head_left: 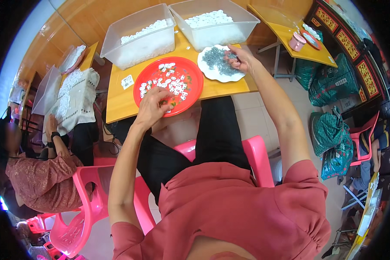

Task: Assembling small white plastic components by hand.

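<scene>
A round red tray (pixel 193 71) near the table's front edge holds many small white plastic pieces (pixel 177 86) with dark holes. Over its front rim is my left hand (pixel 152 106), thumb and finger pinched on one small white piece. To the right, a white scalloped plate (pixel 229 78) carries a heap of small grey metal pieces (pixel 216 60), too fine to name exactly. My right hand (pixel 242 60) reaches over that plate's right side, its fingers curled round some of the grey pieces.
Two clear plastic bins (pixel 138 47) of white pieces stand at the back of the yellow table (pixel 121 102). A printed white card (pixel 127 82) lies left of the tray. Another person (pixel 43 177) sits at far left. Green bags (pixel 333 138) and a pink cup (pixel 297 42) are at right.
</scene>
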### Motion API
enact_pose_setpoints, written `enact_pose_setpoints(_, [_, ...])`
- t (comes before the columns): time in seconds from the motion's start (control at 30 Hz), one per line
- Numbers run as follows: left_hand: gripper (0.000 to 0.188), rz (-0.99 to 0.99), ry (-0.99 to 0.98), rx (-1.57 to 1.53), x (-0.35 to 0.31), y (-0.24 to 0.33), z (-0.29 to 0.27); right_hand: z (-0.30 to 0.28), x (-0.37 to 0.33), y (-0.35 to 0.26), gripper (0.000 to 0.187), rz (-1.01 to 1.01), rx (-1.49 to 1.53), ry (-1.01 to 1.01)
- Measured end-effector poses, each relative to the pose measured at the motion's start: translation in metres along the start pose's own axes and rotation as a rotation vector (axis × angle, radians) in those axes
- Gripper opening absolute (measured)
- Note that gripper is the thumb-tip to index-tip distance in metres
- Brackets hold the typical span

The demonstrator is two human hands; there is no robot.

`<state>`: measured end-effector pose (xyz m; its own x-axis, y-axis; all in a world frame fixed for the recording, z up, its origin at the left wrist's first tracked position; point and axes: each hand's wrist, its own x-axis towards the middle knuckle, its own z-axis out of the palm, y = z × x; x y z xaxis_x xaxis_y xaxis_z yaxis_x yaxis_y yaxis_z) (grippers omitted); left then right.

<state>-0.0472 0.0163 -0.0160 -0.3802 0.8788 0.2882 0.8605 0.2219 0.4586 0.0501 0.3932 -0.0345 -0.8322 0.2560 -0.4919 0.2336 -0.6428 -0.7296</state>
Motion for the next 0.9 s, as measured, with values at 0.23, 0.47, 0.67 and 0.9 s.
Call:
enact_pose_setpoints(0.23, [0.029, -0.063, 0.106, 0.213, -0.001, -0.015, -0.012, 0.034, -0.012, -0.002, 0.02, -0.197, -0.861, 0.193])
enact_pose_setpoints(0.47, [0.022, -0.093, 0.374, 0.044, -0.019, 0.01, -0.015, 0.025, -0.002, -0.003, 0.015, -0.419, -1.076, 0.205])
enact_pose_setpoints(0.67, [0.016, -0.253, 0.506, -0.203, -0.054, 0.026, -0.012, 0.03, -0.012, -0.008, 0.015, -0.438, -1.117, 0.324])
enact_pose_setpoints(0.9, [0.013, -0.355, 0.664, -0.348, -0.083, 0.021, -0.001, 0.034, -0.016, -0.012, 0.02, -0.254, -0.691, 0.208])
